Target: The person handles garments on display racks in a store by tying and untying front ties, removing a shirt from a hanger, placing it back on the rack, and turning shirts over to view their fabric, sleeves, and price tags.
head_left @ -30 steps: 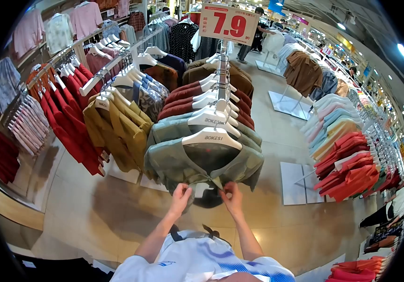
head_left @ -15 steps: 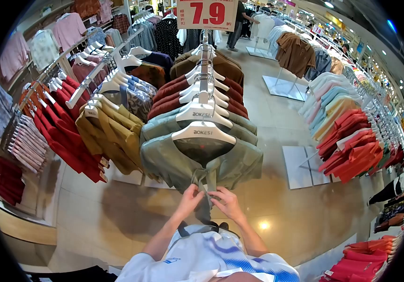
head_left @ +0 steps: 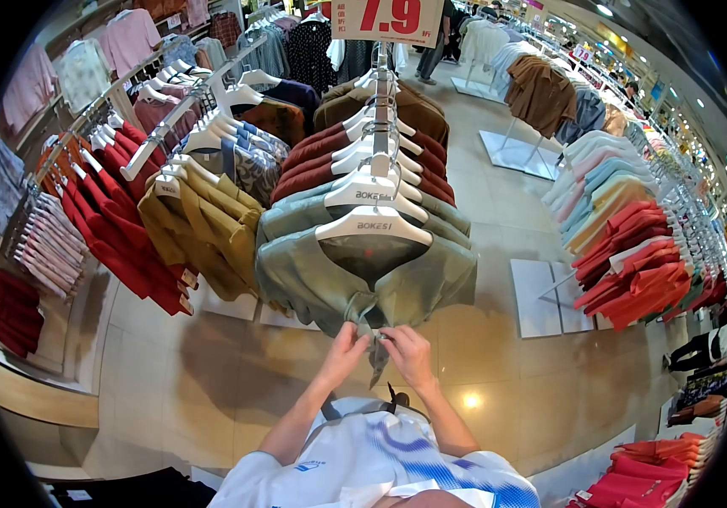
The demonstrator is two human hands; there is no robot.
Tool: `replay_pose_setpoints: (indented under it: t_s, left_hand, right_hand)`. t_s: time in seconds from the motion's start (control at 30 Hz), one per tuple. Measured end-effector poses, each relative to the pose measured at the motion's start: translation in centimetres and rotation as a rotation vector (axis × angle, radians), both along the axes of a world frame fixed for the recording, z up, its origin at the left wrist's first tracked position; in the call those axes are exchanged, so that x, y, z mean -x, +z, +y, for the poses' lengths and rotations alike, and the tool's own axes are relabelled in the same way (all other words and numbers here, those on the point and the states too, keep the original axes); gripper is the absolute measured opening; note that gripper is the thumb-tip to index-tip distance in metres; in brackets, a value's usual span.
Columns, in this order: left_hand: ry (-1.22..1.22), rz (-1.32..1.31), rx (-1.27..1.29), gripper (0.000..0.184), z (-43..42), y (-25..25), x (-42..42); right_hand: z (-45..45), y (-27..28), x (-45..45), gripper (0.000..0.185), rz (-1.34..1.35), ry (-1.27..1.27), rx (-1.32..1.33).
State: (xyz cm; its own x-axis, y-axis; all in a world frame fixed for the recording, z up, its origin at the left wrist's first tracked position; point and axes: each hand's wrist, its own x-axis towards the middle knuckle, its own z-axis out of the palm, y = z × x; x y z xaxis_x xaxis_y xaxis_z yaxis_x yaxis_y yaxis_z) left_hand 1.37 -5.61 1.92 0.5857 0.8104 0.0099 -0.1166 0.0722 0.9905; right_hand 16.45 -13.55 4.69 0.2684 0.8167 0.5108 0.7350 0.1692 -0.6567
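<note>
With 12 o'clock pointing away from the person, the green shirt (head_left: 424, 275) hangs at 12 from the fingers, on a white hanger (head_left: 374, 226) at the near end of the rack (head_left: 380, 135). Its front comes down to the hands, where the cloth gathers at the base of the neckline. The left hand (head_left: 345, 349) is at its 7 o'clock, thumb and fingertips pinching the gathered cloth. The right hand (head_left: 409, 352) is at its 5, fingers curled in and pressed on cloth just beside the left fingertips; which fold it grips is too small to say for sure. A loose end (head_left: 378, 369) dangles between the hands, at 6 from the fingertips. Beyond the hanger, also at 12, are rust shirts (head_left: 308, 161); mustard shirts (head_left: 211, 233) hang at 10, and coral tops (head_left: 630, 271) between 2 and 3.
</note>
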Motion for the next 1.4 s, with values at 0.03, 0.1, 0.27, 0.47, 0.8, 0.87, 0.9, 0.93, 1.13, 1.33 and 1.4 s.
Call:
replay_pose_setpoints:
  t_s: [0.03, 0.1, 0.27, 0.47, 0.8, 0.87, 0.9, 0.93, 1.13, 1.33, 1.4]
  left_hand:
    - [-0.005, 0.048, -0.018, 0.017, 0.2, -0.8, 0.0]
    - [-0.015, 0.095, -0.036, 0.018, 0.3, -1.1, -0.1]
    - [-0.027, 0.102, -0.04, 0.019, 0.2, -0.4, 0.0]
    - [-0.04, 0.066, 0.024, 0.019, 0.2, 1.6, -0.2]
    - [-0.136, -0.181, 0.457, 0.005, 0.9, 1.6, 0.5]
    - [-0.139, -0.191, 0.459, 0.005, 1.0, 1.6, 0.4]
    - [-0.122, -0.174, 0.459, 0.003, 0.9, 1.4, 0.4]
    - [-0.103, -0.158, 0.458, 0.003, 0.9, 1.3, 0.4]
    - [-0.075, -0.031, 0.114, 0.005, 0.9, 0.7, 0.1]
    - [-0.126, 0.044, 0.152, 0.007, 1.1, 0.5, 0.3]
    - [-0.036, 0.003, 0.13, 0.007, 1.3, 1.6, 0.1]
  right_hand:
    - [0.0, 0.0, 0.1, 0.021, 0.026, -0.005, -0.021]
    - [0.0, -0.2, 0.1, 0.021, 0.078, -0.002, -0.005]
    - [-0.3, 0.2, 0.5, 0.02, 0.202, 0.011, 0.036]
    - [0.0, 0.7, 0.3, 0.018, 0.238, 0.055, 0.021]
    - [-0.5, 2.2, -0.4, 0.014, 0.277, 0.095, 0.025]
    - [-0.3, 2.1, -0.6, 0.014, 0.291, 0.111, 0.011]
    - [-0.3, 2.1, -0.6, 0.014, 0.291, 0.111, 0.012]
    - [-0.4, 2.1, -0.6, 0.014, 0.29, 0.113, 0.026]
    - [-0.3, 2.4, -0.3, 0.015, 0.308, 0.131, 0.031]
    - [0.2, 2.2, -0.4, 0.014, 0.18, 0.052, 0.021]
    - [0.4, 2.1, -1.0, 0.014, 0.119, 0.016, 0.011]
